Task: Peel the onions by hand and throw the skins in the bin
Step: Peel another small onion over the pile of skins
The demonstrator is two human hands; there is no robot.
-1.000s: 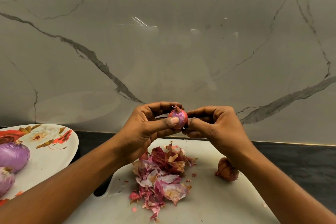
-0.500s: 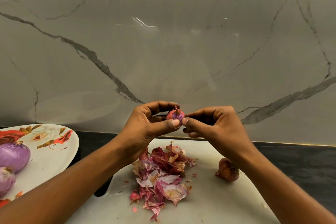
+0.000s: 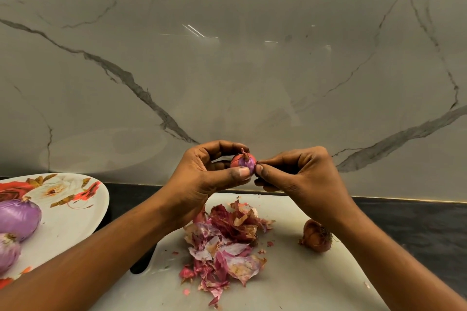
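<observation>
On the board (image 3: pixel 290 285) lies a heap of skins (image 3: pixel 222 245), a brown onion (image 3: pixel 316 236) to its right; peeled onions (image 3: pixel 17 219) sit on the plate (image 3: pixel 70 230) left. Above, the left hand (image 3: pixel 202 179) grips a half-peeled onion (image 3: pixel 243 163); the right hand (image 3: pixel 298 174) pinches its skin.

The wall (image 3: pixel 227 70) is grey marble with dark veins. The plate (image 3: pixel 70 209) is white with red flowers and holds purple onions (image 3: pixel 17 218). The skins (image 3: pixel 225 242) are reddish-pink and the counter (image 3: pixel 417 222) is black.

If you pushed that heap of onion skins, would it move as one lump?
Probably not: the onion skins look thin, curled and loose, so they would likely scatter. Stray flakes on the cutting board suggest they are very light.
</observation>
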